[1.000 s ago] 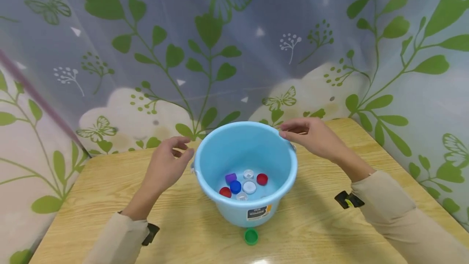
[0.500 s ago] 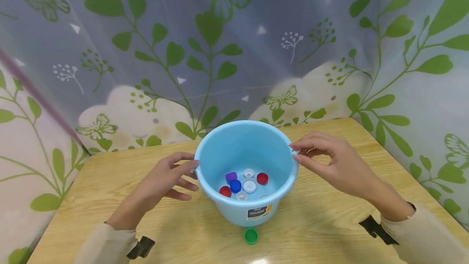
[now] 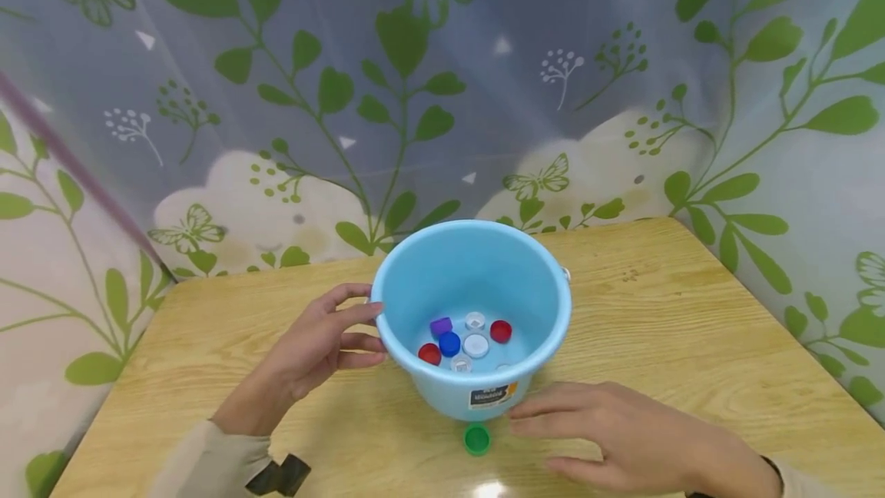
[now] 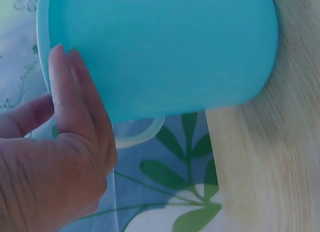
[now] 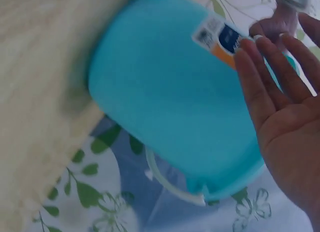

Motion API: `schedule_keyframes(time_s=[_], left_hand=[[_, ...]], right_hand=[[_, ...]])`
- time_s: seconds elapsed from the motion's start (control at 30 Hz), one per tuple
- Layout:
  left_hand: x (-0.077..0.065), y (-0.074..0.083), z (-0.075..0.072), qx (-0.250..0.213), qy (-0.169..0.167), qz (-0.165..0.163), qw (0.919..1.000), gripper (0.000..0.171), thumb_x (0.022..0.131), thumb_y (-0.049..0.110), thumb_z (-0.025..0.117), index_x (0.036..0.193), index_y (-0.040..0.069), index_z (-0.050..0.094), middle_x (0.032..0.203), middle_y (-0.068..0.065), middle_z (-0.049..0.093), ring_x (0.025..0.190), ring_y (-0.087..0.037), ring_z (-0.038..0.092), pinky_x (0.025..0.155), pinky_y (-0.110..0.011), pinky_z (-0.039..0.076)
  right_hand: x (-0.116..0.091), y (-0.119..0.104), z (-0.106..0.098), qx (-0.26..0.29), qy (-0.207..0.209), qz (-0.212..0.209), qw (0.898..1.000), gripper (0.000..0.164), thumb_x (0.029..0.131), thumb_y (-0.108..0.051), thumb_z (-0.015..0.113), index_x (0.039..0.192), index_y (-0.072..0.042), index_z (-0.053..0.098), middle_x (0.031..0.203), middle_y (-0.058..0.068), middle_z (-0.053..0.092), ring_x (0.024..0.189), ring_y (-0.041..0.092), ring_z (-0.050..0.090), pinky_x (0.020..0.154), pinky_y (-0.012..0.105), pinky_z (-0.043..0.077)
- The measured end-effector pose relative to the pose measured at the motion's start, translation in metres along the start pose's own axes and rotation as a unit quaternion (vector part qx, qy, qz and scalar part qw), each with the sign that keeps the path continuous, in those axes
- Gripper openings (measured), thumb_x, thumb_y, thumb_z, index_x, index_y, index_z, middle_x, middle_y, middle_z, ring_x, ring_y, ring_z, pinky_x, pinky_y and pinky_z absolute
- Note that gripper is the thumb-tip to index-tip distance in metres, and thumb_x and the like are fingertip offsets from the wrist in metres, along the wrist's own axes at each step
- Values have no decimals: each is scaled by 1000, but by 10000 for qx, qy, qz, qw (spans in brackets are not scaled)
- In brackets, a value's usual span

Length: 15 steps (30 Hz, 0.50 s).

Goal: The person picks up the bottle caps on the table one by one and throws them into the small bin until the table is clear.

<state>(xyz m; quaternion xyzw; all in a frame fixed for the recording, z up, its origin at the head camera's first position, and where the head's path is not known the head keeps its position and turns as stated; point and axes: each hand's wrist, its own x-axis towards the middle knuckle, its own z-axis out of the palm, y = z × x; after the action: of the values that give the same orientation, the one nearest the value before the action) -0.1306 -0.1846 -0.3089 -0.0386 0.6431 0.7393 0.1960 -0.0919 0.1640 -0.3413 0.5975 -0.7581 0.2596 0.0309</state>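
Note:
A light blue bucket [image 3: 477,398] stands upright on the wooden table, with several bottle caps on its floor. My left hand [image 3: 314,348] grips the bucket's left rim, one digit tip over the edge and other fingers along the outer wall. In the left wrist view those fingers [image 4: 70,99] lie nearly straight against the blue side. A green bottle cap [image 3: 477,440] sits hollow side up in front of the bucket. Just right of it, my right hand [image 3: 608,436] hovers with extended fingers, holding nothing. In the right wrist view, its fingertips overlap the bucket's label [image 5: 218,39].
Inside the bucket lie a blue cap [image 3: 449,344], two red ones, a purple one and several white or clear ones. The bucket's handle [image 5: 170,182] hangs on its far side. A leaf-patterned curtain [image 3: 276,98] borders the wooden table [image 3: 643,313] at the back and sides.
My right hand has left the bucket's right rim and come down toward the green cap. My left hand has come to the left rim and stayed there. The bucket stays upright.

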Motion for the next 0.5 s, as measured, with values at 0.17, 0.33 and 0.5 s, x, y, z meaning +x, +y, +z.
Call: schedule_keyframes(time_s=[0.17, 0.33, 0.5], left_hand=[[-1, -1, 4, -395, 129, 7, 9991, 47, 94, 15, 62, 132, 4, 38, 108, -22, 57, 70, -22, 70, 73, -36, 57], [-1, -3, 6, -613, 135, 108, 9980, 47, 93, 12, 62, 131, 1, 37, 104, -22, 59, 70, -21, 69, 73, -36, 58], [-1, -5, 6, -682, 270, 117, 9972, 44, 93, 10, 63, 129, 2, 39, 109, -21, 55, 72, -21, 68, 74, -38, 57]], right_hand=[[4, 5, 26, 108, -718, 322, 9968, 43, 99, -26, 54, 142, -24, 46, 140, -7, 48, 124, 11, 48, 94, 32, 49], [12, 11, 52, -104, -1013, 295, 9944, 39, 99, -26, 55, 138, -22, 51, 139, -4, 49, 125, 10, 46, 96, 30, 47], [26, 14, 75, -946, -948, 160, 9909, 32, 90, -19, 68, 120, -22, 59, 129, -3, 56, 108, 11, 56, 86, 22, 50]])
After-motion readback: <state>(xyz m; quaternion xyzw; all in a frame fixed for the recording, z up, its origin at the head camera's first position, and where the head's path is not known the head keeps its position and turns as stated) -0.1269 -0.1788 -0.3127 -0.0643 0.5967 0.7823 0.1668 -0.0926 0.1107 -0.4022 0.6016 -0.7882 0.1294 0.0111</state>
